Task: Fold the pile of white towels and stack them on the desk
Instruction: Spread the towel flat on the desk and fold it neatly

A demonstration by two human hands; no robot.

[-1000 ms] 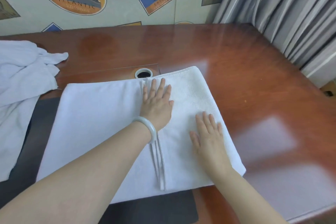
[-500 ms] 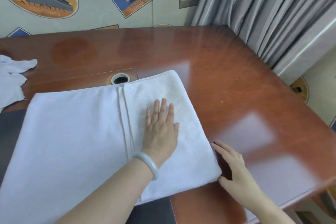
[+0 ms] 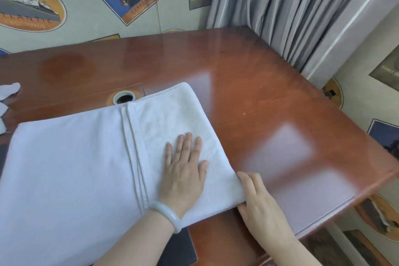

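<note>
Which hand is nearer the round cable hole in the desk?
Left. The left hand lies flat on the towel, toward the viewer and right of the cable hole; the right hand is farther off, at the towel's near right corner.

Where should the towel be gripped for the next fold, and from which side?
Near right corner of the towel, from the right: the folded edge lies free on bare desk there, at the right hand, while the left hand presses the cloth flat beside it. Likely a pinch, thumb underneath.
</note>
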